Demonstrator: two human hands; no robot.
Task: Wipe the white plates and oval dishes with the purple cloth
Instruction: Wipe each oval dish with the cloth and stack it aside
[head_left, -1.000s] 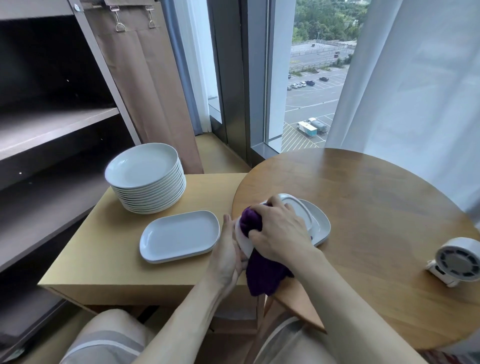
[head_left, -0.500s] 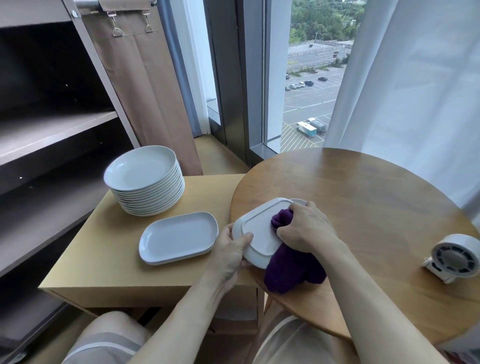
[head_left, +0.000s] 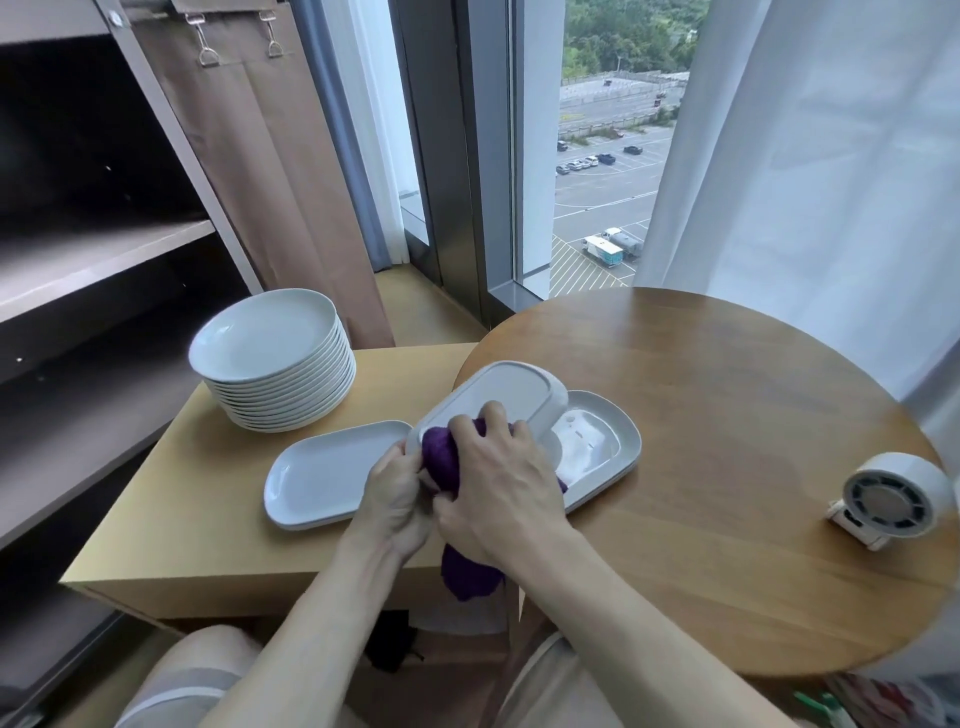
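My left hand (head_left: 396, 500) grips the near end of a white oval dish (head_left: 498, 397), which is tilted up with its underside facing me. My right hand (head_left: 498, 493) holds the bunched purple cloth (head_left: 441, 457) against that underside near the lower left end; the cloth's tail (head_left: 467, 574) hangs below my wrist. Another oval dish (head_left: 597, 447) lies on the round table under the lifted one. A further oval dish (head_left: 317, 475) lies on the low square table. A stack of several round white plates (head_left: 270, 358) stands at that table's back left.
A small white fan (head_left: 883, 499) sits at the right of the round wooden table (head_left: 727, 415). The low light-wood table (head_left: 182, 519) adjoins it on the left. Dark shelving (head_left: 93, 260) stands at the left, with a window and curtains behind. My knees are below.
The dish has been tilted further up and away, showing more of its underside. My right hand with the cloth slid back left toward my left hand, uncovering the dish beneath.
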